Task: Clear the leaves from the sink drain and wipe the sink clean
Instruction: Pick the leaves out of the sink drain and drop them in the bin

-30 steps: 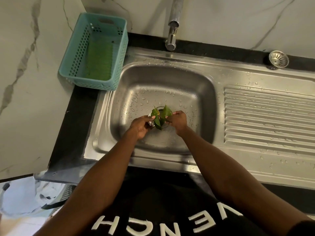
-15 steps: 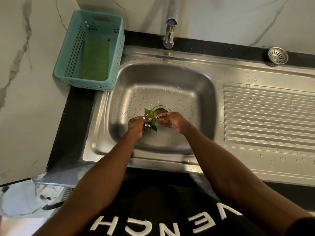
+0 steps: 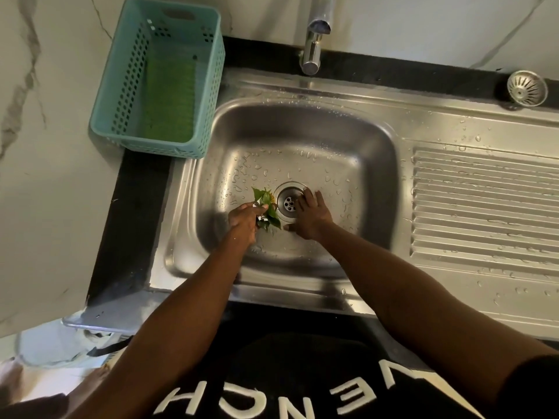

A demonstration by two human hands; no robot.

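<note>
- Basket (image 3: 169,77) sits at the sink's back-left corner, a green pad (image 3: 169,101) lying in it; looks like the wiping tool, untouched.
- Left hand (image 3: 243,220) is curled round the leaves (image 3: 267,207), holding the bunch just left of the drain (image 3: 289,204), on or just above the basin floor; can't tell which.
- Drain grid looks bare, no green showing on it.
- Right hand (image 3: 311,214) is spread flat, fingers straight, tips at the drain's right rim, holding nothing.
- Sink (image 3: 302,125) basin is wet, droplets all over the floor and the back rim.
- Tap (image 3: 313,52) stands at the back edge, no water running that I can see.
- Strainer (image 3: 527,88) lies at the back-right corner, off the drain.
- Step in hand, my read: get the leaves out. Keep the grip tight so nothing drops back into the drain, lift straight up, carry the bunch clear of the basin. Sweep the drain rim with the free hand for stray bits before wiping.
- Then take the pad and wipe from the walls down toward the drain.
- Writing: white letters on the black shirt at bottom, upside down from here, partly cut off; "ENCH" legible.
</note>
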